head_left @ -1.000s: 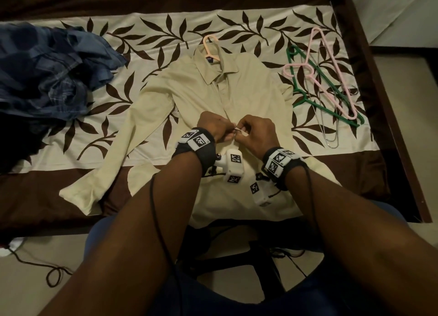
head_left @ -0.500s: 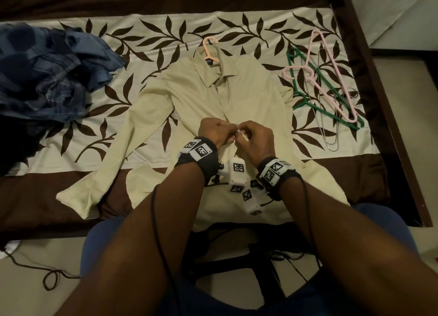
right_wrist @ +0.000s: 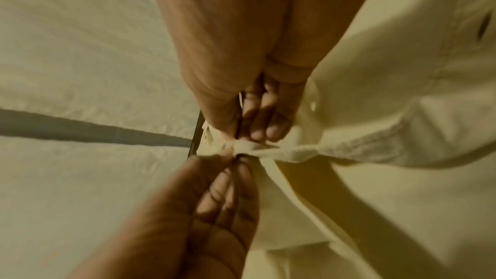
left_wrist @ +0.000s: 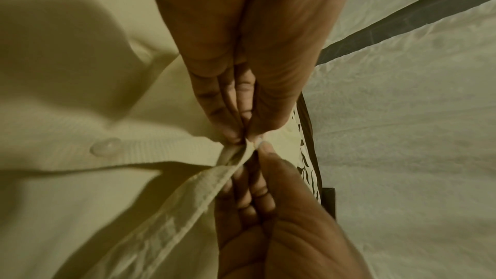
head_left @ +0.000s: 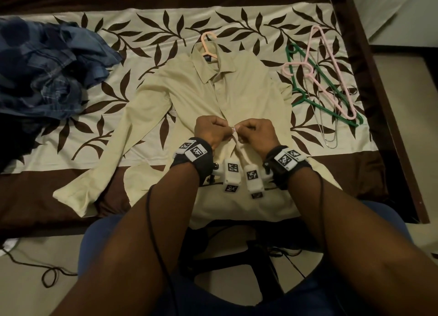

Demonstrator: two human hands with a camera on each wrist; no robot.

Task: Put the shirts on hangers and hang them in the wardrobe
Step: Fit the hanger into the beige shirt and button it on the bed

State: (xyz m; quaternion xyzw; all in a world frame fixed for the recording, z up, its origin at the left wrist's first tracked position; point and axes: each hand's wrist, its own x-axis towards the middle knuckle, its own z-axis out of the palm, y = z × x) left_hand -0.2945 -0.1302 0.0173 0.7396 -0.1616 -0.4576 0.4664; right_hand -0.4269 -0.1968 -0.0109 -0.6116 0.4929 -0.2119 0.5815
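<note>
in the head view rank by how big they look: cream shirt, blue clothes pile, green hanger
1. cream shirt
2. blue clothes pile, cut off at the left edge
3. green hanger, clearly smallest

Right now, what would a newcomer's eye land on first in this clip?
First the cream shirt spread flat on the leaf-print bedspread, a peach hanger poking out of its collar. At its middle, the left hand and right hand pinch the front edges together at a button. Spare hangers lie to the right, a heap of blue shirts to the left.
</note>
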